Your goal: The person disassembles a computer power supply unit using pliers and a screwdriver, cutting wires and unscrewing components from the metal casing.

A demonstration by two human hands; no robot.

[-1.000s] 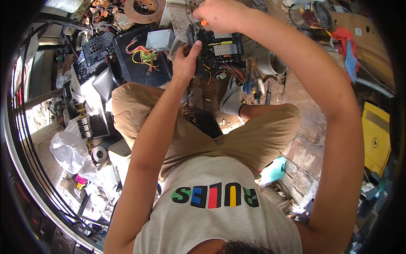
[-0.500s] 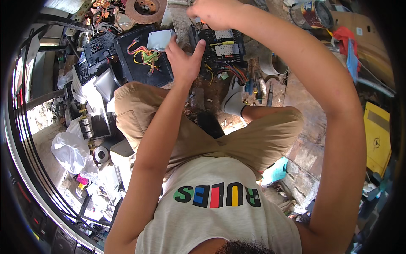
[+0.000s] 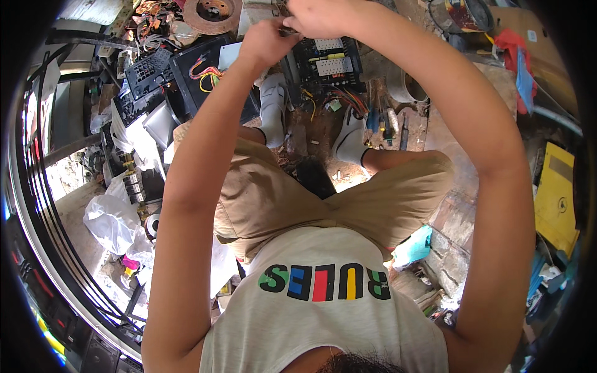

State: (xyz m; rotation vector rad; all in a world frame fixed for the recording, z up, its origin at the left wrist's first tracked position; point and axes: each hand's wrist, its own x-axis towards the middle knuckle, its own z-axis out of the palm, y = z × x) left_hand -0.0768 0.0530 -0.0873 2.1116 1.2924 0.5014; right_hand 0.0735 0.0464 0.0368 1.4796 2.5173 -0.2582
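Observation:
At the top of the view my left hand [image 3: 267, 42] and my right hand [image 3: 320, 17] meet fingertip to fingertip. Both are closed in a pinch around something small and dark that I cannot make out; the fingers cover most of it. Just below and right of them lies a black circuit board [image 3: 339, 79] with pale perforated metal strips and yellow parts. A bundle of coloured wires [image 3: 351, 101] trails from its near edge. Left of my left wrist, a flat black panel [image 3: 186, 68] carries a loose tangle of red, yellow and white wires [image 3: 208, 73].
Several hand tools [image 3: 387, 124] lie on the dirty ground beside my right shoe [image 3: 351, 138]. A rusty disc [image 3: 212, 13] sits at the far left, a paint can [image 3: 460, 15] at the far right. A yellow panel [image 3: 556, 199] stands right; a white plastic bag [image 3: 111, 221] lies left.
My left hand has moved up from the circuit board's left edge to my right hand, and its spread fingers have closed. My left knee has shifted, baring the left shoe.

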